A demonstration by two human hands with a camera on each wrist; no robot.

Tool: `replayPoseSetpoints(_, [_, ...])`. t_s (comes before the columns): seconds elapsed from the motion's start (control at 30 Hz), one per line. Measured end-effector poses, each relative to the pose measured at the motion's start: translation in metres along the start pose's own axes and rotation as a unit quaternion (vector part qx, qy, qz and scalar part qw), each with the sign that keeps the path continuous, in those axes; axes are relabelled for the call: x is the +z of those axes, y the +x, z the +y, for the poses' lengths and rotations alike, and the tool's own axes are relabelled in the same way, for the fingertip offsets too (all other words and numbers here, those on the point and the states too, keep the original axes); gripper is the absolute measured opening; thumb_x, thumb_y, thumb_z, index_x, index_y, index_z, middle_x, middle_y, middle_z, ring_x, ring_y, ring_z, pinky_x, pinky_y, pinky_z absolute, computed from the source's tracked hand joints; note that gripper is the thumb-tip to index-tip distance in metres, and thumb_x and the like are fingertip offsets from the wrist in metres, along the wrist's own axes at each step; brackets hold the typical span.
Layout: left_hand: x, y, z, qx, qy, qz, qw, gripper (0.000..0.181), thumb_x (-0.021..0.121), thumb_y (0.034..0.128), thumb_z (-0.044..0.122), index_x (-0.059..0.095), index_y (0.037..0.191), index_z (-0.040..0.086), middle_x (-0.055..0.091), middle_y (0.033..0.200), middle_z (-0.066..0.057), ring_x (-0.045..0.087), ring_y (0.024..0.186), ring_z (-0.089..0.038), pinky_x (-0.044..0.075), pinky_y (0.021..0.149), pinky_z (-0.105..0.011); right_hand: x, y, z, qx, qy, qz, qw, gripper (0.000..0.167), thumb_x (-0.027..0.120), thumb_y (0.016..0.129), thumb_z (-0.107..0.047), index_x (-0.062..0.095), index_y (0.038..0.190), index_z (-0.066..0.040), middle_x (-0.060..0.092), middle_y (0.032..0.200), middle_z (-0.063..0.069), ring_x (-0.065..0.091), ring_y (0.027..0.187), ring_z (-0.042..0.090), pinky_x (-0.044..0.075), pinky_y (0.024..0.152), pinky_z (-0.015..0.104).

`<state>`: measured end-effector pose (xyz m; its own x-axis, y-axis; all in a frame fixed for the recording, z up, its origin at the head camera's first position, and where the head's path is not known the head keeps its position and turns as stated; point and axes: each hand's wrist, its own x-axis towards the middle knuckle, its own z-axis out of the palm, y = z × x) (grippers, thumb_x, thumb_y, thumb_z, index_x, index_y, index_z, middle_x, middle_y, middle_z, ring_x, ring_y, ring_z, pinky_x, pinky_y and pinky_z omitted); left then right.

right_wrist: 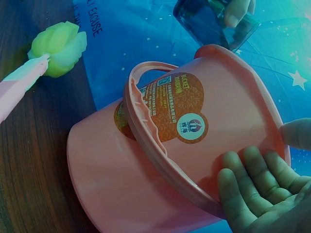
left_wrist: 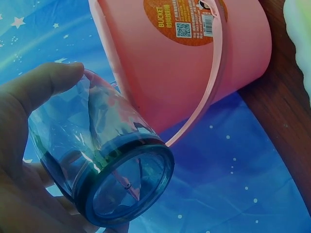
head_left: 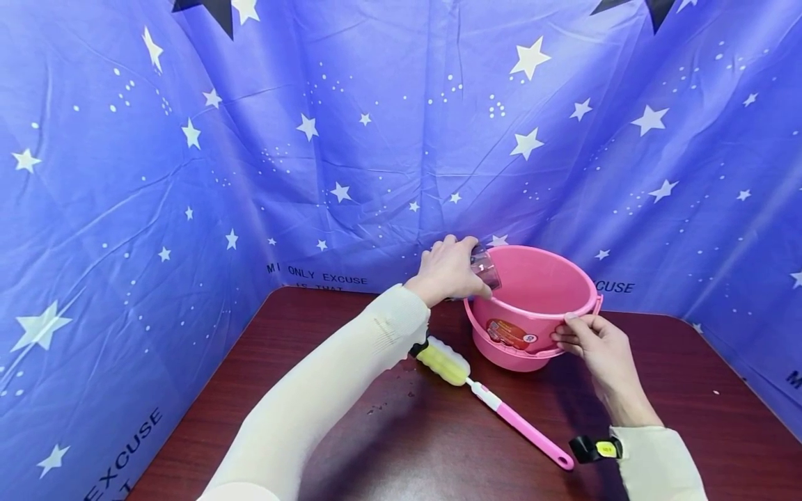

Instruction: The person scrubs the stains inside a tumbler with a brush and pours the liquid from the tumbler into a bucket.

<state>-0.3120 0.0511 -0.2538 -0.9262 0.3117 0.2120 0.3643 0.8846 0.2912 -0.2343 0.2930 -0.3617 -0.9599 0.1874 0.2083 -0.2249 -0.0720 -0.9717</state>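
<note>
My left hand [head_left: 446, 271] grips a clear drinking glass [left_wrist: 107, 150] around its side, and holds it tilted over the left rim of a pink bucket [head_left: 514, 327]. In the left wrist view the glass's thick base faces the camera; its mouth points toward the bucket. On the bucket's right side, my right hand [head_left: 595, 348] pinches the rim, thumb at the edge and fingers against the outer wall [right_wrist: 252, 184]. The bucket's handle [right_wrist: 150, 141] hangs down across its labelled front. What lies inside the bucket is hidden.
A sponge bottle brush [head_left: 445, 362] with a pink and white handle [head_left: 526, 424] lies on the dark red wooden table [head_left: 388, 431] before the bucket. Small wet spots show near it. A blue star-patterned cloth [head_left: 388, 139] hangs behind and at both sides.
</note>
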Motion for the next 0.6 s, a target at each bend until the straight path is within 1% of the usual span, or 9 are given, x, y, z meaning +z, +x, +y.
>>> replayPoseSetpoints(0.3, [0.0,-0.0001,0.0004,-0.001,0.003,0.001,1.0,0.097,0.083,0.0583,0.059,0.043,0.141,0.027,0.05,0.114,0.001,0.046,0.104,-0.018,0.037,0.091,-0.041,-0.0004,0.0006,0.0002,0.002,-0.006,0.0,1.0,0.022,0.066,0.091,-0.021,0.059,0.091,-0.001,0.069,0.077,0.002,0.068,0.069,0.013,0.055,0.066,0.025])
replayPoseSetpoints(0.6, [-0.0003,0.0004,0.0008,0.001,0.004,0.001,1.0,0.096,0.083,0.0584,0.058,0.043,0.14,0.026,0.05,0.114,0.0,0.046,0.105,-0.019,0.037,0.092,-0.042,-0.0009,0.0007,-0.0001,0.004,-0.014,-0.001,0.9999,0.023,0.066,0.091,-0.023,0.059,0.093,-0.001,0.069,0.078,0.002,0.069,0.07,0.014,0.055,0.066,0.025])
